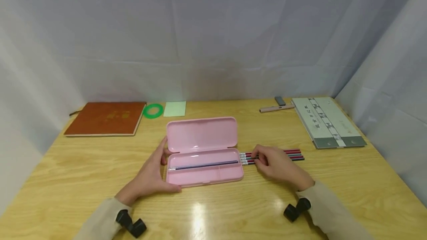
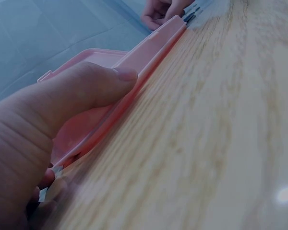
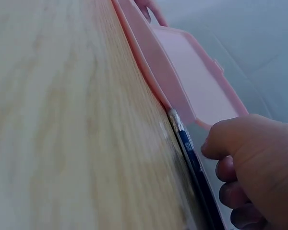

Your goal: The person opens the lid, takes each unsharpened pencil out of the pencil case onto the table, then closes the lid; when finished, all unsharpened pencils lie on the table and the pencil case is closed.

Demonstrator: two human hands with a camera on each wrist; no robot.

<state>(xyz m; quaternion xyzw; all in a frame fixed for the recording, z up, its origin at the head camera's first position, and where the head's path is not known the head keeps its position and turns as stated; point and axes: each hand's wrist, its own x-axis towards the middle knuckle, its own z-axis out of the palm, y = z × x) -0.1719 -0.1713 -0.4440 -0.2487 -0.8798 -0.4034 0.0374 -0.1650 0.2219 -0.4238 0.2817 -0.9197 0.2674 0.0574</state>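
An open pink pencil case [image 1: 203, 169] lies in the middle of the wooden table [image 1: 83, 173], lid [image 1: 201, 134] folded back. One pencil [image 1: 203, 165] lies in its long tray. My left hand [image 1: 151, 175] holds the case's left end, thumb on the front rim [image 2: 134, 72]. Right of the case lies a row of several pencils [image 1: 295, 154]. My right hand [image 1: 275, 166] rests on them, fingertips curled round one pencil [image 3: 189, 153] near its eraser end beside the case wall [image 3: 153, 72].
A brown notebook [image 1: 105, 118], a green tape ring [image 1: 153, 110] and a pale green note pad [image 1: 175, 109] lie at the back left. A pink pen [image 1: 275, 109], a small grey eraser [image 1: 280, 101] and a long flat box [image 1: 327, 121] lie at the back right.
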